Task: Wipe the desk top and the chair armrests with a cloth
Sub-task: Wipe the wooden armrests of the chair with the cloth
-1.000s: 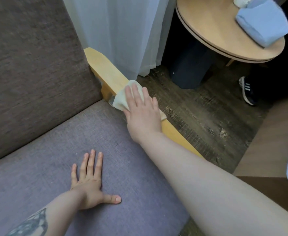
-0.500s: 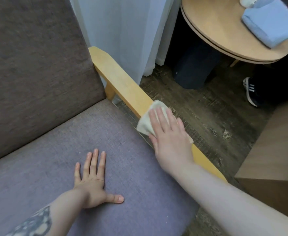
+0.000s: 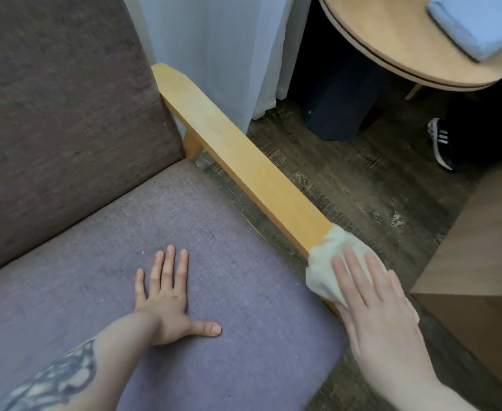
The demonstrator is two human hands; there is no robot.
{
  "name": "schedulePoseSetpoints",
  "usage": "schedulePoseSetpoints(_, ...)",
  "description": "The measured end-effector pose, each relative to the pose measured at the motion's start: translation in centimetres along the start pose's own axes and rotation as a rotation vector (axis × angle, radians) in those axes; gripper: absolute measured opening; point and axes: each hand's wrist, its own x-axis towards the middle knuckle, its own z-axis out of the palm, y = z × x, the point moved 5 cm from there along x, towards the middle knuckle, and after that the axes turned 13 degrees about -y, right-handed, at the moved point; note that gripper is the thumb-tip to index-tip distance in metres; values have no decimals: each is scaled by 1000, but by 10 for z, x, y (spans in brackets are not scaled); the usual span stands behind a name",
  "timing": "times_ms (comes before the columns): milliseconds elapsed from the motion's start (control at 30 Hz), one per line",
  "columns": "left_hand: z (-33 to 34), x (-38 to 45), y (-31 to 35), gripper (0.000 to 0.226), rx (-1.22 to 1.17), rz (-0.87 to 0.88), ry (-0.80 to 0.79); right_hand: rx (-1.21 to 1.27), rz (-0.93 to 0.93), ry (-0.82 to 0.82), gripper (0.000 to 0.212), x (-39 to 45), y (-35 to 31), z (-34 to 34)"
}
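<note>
A pale cream cloth [image 3: 323,262] lies draped over the front end of the chair's yellow wooden armrest [image 3: 237,158]. My right hand [image 3: 377,310] presses flat on the cloth, fingers stretched out and pointing up the armrest. My left hand [image 3: 169,295] rests palm down with fingers spread on the purple seat cushion [image 3: 229,366], holding nothing. The round wooden desk top [image 3: 392,43] is at the upper right, away from both hands.
A brown backrest [image 3: 60,114] fills the left. White curtains [image 3: 220,48] hang behind the armrest. A light blue tissue box [image 3: 475,22] sits on the round desk, a dark bin [image 3: 338,108] stands under it. A dark sneaker [image 3: 442,143] and a wooden cabinet [image 3: 481,247] are at right.
My right hand has slid the cloth down the armrest from near the backrest to its front end. The left hand has stayed on the seat.
</note>
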Motion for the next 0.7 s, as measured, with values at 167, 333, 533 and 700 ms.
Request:
schedulePoseSetpoints(167,2,4,-1,146,-11,17,35,39,-19,74,60,150,-82,-54)
schedulePoseSetpoints(333,3,5,-3,147,-23,41,90,-21,-66,62,59,222,-127,-82)
schedulePoseSetpoints(533,1,-1,-3,144,-31,81,174,-4,-51,162,70,69,-40,-32)
schedulePoseSetpoints(700,14,-35,4,102,-104,74,296,117,5,164,63,27,-22,-20)
